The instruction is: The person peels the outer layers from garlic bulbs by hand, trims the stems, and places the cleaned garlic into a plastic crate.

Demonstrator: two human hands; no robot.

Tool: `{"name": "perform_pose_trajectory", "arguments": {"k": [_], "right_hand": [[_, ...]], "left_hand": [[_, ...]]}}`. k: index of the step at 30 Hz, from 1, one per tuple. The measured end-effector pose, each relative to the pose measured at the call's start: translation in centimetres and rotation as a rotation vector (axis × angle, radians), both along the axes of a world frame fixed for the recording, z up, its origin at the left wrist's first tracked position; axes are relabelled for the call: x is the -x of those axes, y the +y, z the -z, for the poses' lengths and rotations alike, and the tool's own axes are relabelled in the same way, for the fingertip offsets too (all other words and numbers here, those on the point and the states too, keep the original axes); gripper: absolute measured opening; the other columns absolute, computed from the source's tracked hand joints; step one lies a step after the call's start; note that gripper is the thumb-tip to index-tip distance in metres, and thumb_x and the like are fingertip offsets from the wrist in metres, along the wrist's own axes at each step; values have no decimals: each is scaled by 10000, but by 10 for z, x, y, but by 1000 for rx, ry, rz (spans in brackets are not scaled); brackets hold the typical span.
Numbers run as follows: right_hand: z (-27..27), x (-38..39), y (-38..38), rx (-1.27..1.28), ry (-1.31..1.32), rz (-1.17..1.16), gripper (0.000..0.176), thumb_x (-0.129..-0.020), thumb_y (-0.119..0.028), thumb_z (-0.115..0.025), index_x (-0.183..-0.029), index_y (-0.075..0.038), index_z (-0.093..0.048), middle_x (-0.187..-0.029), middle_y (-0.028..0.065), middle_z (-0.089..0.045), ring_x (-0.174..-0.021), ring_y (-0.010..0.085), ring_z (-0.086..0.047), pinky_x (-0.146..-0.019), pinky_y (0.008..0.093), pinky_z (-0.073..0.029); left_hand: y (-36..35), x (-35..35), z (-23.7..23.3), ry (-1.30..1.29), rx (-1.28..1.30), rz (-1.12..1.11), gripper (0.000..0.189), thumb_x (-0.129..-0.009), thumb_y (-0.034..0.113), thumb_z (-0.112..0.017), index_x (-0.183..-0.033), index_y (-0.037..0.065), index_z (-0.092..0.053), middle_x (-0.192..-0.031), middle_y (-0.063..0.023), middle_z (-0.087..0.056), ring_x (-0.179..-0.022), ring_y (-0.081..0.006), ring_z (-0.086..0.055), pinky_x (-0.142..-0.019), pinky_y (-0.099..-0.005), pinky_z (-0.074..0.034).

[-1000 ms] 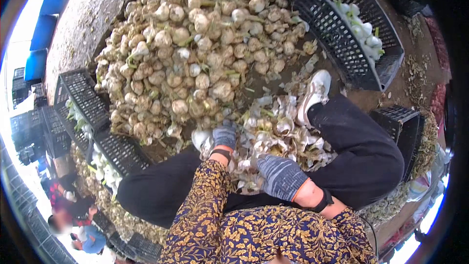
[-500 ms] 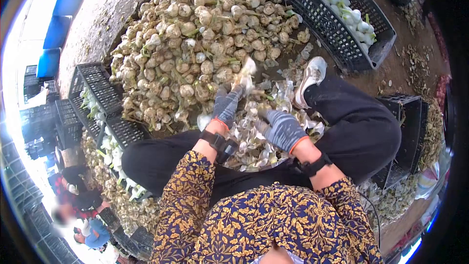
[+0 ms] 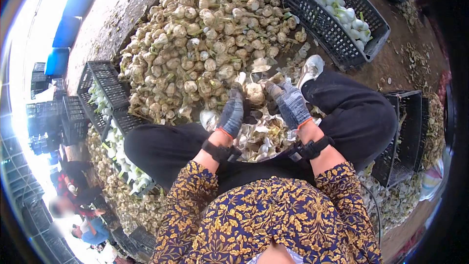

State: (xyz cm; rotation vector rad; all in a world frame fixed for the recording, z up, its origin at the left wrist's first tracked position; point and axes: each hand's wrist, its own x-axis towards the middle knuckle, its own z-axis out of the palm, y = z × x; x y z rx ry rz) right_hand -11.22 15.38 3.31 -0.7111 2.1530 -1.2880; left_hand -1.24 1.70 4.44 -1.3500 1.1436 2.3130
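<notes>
We see the left hand (image 3: 232, 112) in a grey knitted glove and the right hand (image 3: 291, 103) in the same kind of glove, both raised in front of the person, who sits on the earth floor with the legs in black trousers (image 3: 361, 117) spread apart. Between the two hands is one dirty pale garlic bulb (image 3: 255, 93). The grip of each hand is closed on it, the left from its left side and the right from its right side. The bulb is above the heap of loose pale garlic skins (image 3: 259, 142) that lies between the legs, and just in front of the big pile of unpeeled brownish garlic bulbs (image 3: 205, 34). Near the white shoe (image 3: 311, 68) stands a black plastic lattice crate (image 3: 312, 17) with clean white bulbs (image 3: 349, 17) inside. A second black crate (image 3: 105, 80) lies at the left of the pile, also with white bulbs. Each wrist carries a black band (image 3: 312, 147). At the lower left another person (image 3: 73, 193) is crouching, well apart
</notes>
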Motion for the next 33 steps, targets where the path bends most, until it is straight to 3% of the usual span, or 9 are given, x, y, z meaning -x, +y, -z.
{"name": "perform_pose_trajectory", "arguments": {"k": [2, 5, 10, 11, 16, 18, 19, 27, 33], "right_hand": [[-31, 1, -5, -28, -278, 103, 374, -794, -306, -575, -982, 16, -586, -851, 177, -608, -793, 263, -578, -703, 332, -451], [-8, -2, -5, -66, -382, 165, 398, -775, -329, -582, -972, 16, -589, -880, 207, -599, -844, 320, -565, -747, 359, -440], [-4, -2, 2, -30, 284, -229, 350, -806, -300, -539, -936, 19, -602, -877, 217, -597, -841, 343, -564, -751, 369, -437], [-8, -8, -3, 67, -91, 5, 310, -833, -263, -508, -933, 17, -599, -849, 216, -594, -819, 348, -559, -738, 377, -437], [3, -11, -5, 28, 18, 130, 324, -846, -291, -498, -932, 5, -597, -840, 201, -601, -813, 314, -577, -707, 368, -448], [17, -10, 0, -5, 732, -278, 385, -829, -348, -518, -933, 14, -594, -839, 198, -608, -783, 285, -599, -671, 346, -461], [-16, -11, -7, 7, 34, -111, 392, -814, -352, -548, -916, 24, -594, -781, 192, -612, -676, 272, -610, -604, 338, -476], [-19, -15, -7, 128, -208, -40, 335, -812, -303, -562, -863, 26, -596, -712, 199, -594, -615, 266, -599, -552, 352, -470], [1, -12, 3, 12, 797, -357, 175, -802, -175, -539, -874, -27, -598, -804, 185, -577, -749, 316, -557, -643, 411, -443]], "left_hand": [[-6, -12, 35, 60, -20, -20, 398, -933, 325, -293, -1132, 30, -471, -1135, -119, -507, -1000, -212, -535, -776, -279, -462], [6, -14, 17, 356, 1061, 25, 367, -921, 287, -389, -1147, 9, -465, -1111, -131, -522, -976, -204, -524, -816, -284, -423], [26, -12, 11, 471, 1138, 126, 332, -924, 208, -392, -1170, -9, -449, -1143, -124, -511, -1043, -180, -488, -911, -282, -360], [22, -11, 13, 459, 1057, 81, 333, -926, 207, -387, -1172, -10, -448, -1147, -121, -509, -1053, -176, -480, -915, -282, -358], [19, -13, 13, 483, 946, -55, 321, -929, 192, -370, -1160, -11, -463, -1142, -119, -510, -1070, -178, -467, -918, -290, -361], [18, -17, 16, 457, 1180, 45, 325, -924, 201, -385, -1160, -8, -466, -1151, -117, -507, -1072, -173, -468, -917, -286, -360], [20, -13, 5, 478, 1175, 65, 331, -920, 208, -397, -1161, -9, -464, -1151, -120, -508, -1068, -177, -473, -916, -289, -360], [23, -11, 7, 502, 1126, 22, 320, -910, 223, -427, -1112, -15, -504, -1090, -139, -550, -1033, -207, -506, -895, -304, -377], [22, -13, 9, 480, 1114, 13, 310, -914, 212, -413, -1106, -11, -512, -1075, -137, -561, -990, -201, -531, -865, -296, -395]]}}
